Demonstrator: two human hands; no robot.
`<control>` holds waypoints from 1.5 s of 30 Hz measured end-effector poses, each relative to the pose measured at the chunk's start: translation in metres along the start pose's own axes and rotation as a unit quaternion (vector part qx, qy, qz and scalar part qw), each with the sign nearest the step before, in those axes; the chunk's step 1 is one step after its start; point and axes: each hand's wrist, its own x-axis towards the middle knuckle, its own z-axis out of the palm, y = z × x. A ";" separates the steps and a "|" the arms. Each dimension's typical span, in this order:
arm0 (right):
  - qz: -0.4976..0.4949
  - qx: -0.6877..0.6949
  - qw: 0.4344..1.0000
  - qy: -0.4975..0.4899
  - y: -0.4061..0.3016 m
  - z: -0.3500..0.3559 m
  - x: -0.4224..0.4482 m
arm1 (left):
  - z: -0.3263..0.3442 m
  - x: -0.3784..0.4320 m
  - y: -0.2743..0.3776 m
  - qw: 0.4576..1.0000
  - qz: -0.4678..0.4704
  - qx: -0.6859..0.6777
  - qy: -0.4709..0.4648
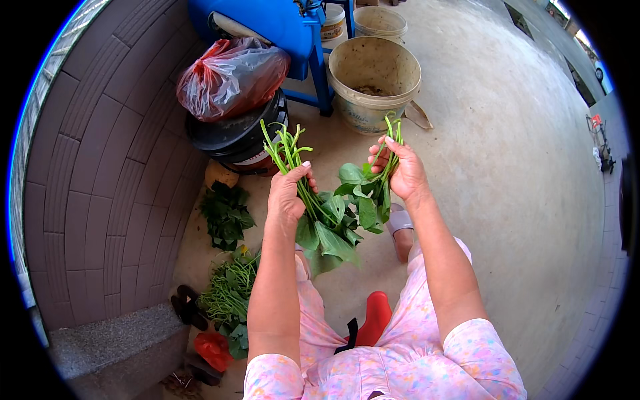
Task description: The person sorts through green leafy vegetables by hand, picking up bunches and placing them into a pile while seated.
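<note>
My left hand [292,192] grips a bunch of leafy green stems [320,212], stem ends up and broad leaves hanging down. In my right hand [406,165] is a smaller bunch of the same greens [370,200], held upright with its leaves low. The leaves of the two bunches meet or overlap between my hands. On the floor to the left lie a dark leafy pile [227,215] and, nearer me, a larger pile of green stems and leaves [230,290].
Ahead stand a dirty plastic bucket [375,115], another bucket [381,22] and a blue metal machine [250,15]. A filled plastic bag [232,80] rests on a black-lidded bucket [235,137]. Left are a tiled wall [95,185], a stone step [115,335], dark shoes [189,307] and a red bag [212,350].
</note>
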 end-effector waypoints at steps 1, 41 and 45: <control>-0.003 -0.002 1.000 0.006 -0.001 0.000 0.000 | -0.001 0.000 0.001 1.000 0.003 0.006 0.002; -0.082 -0.282 0.950 0.105 0.028 0.017 0.000 | 0.025 -0.010 -0.012 0.998 -0.025 -0.013 -0.062; -0.106 -0.247 0.957 0.106 0.028 0.023 -0.003 | 0.020 -0.001 -0.027 0.993 0.083 0.088 -0.014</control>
